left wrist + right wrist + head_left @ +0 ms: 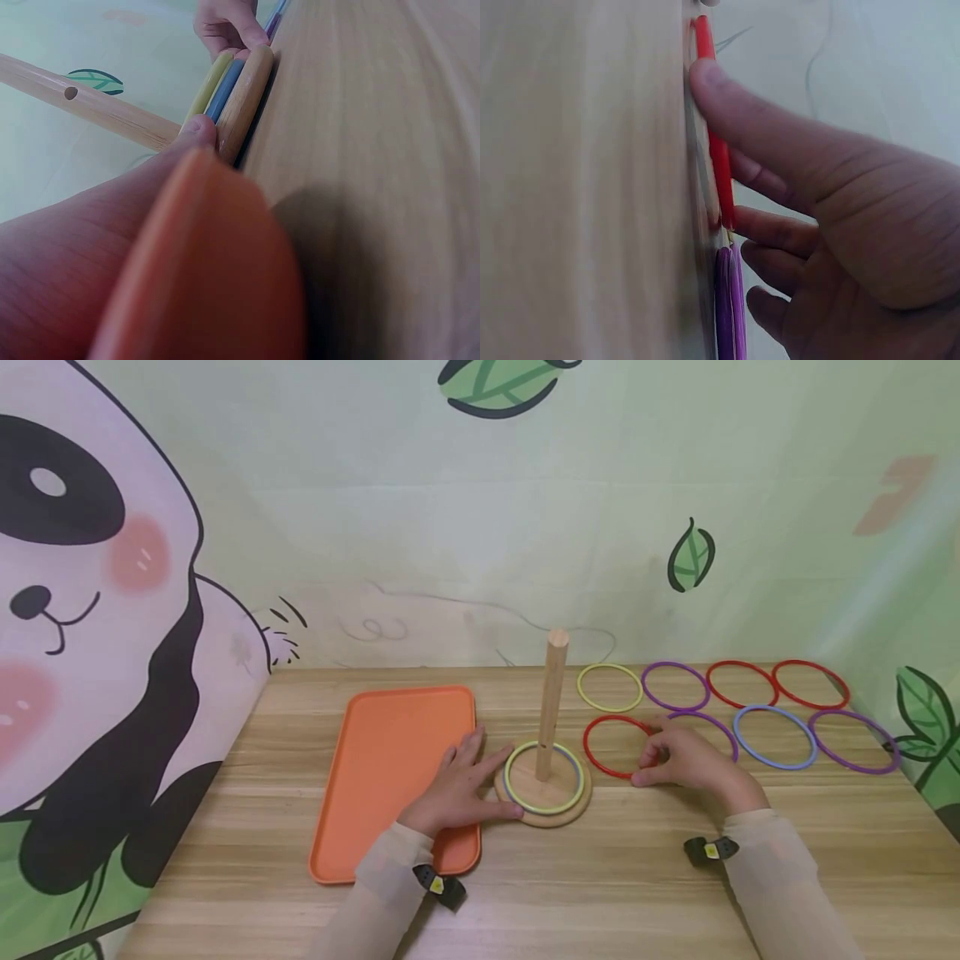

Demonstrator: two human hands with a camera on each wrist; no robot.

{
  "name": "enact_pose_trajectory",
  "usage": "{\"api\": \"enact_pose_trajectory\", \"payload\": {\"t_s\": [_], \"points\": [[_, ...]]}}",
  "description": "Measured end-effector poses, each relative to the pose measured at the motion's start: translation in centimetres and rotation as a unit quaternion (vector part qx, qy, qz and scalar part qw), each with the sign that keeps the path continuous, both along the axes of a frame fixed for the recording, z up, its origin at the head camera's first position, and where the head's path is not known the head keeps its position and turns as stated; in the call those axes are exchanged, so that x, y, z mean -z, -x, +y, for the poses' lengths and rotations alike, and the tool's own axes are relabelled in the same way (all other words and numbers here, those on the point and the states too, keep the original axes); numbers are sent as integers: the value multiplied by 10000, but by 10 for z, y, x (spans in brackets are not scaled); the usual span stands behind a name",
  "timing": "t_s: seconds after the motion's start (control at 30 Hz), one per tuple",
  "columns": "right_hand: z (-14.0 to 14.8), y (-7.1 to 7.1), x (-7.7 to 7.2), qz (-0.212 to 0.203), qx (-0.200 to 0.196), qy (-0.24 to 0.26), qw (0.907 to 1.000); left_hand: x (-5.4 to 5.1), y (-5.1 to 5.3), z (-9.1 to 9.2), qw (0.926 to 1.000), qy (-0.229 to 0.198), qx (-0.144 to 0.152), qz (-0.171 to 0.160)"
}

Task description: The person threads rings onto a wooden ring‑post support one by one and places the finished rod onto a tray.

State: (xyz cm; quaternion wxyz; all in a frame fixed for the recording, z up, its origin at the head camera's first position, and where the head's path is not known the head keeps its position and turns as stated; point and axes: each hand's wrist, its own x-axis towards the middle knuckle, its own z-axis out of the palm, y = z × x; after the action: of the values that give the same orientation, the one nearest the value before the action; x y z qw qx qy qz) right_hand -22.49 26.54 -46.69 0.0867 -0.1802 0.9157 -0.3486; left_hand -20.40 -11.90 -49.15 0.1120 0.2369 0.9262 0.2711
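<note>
My left hand (459, 785) has its fingers spread beside a wooden ring stand, with thumb and forefinger touching its round base (576, 808). Around the upright post (553, 702) lie a yellow ring (208, 88) and, beneath it, a blue ring (225, 91). To the right of the stand, my right hand (693, 758) pinches the near right side of a red ring (587, 752). In the right wrist view the thumb presses one face of that red ring (721, 176), fingers behind it. It appears level and close to the tabletop.
An orange tray (382, 760) lies left of the stand, partly under my left hand and forearm. Several rings lie in two rows at the right, among them a yellow ring (579, 687), a blue ring (776, 767) and a purple ring (855, 772). A printed cloth (420, 527) hangs behind the table.
</note>
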Motion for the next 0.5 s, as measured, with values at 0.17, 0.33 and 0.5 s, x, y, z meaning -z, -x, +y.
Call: {"api": "enact_pose_trajectory", "payload": {"t_s": [0.17,0.33,0.5], "points": [[-1,0,0,130,17,82,9999,-1,0,1,10000,-1,-25,-7],[-2,0,-1,276,102,54,9996,-2,-1,1,10000,40,-11,-4],[-3,1,-2,310,248,11,9992,-3,-1,1,10000,49,-11,10]]}}
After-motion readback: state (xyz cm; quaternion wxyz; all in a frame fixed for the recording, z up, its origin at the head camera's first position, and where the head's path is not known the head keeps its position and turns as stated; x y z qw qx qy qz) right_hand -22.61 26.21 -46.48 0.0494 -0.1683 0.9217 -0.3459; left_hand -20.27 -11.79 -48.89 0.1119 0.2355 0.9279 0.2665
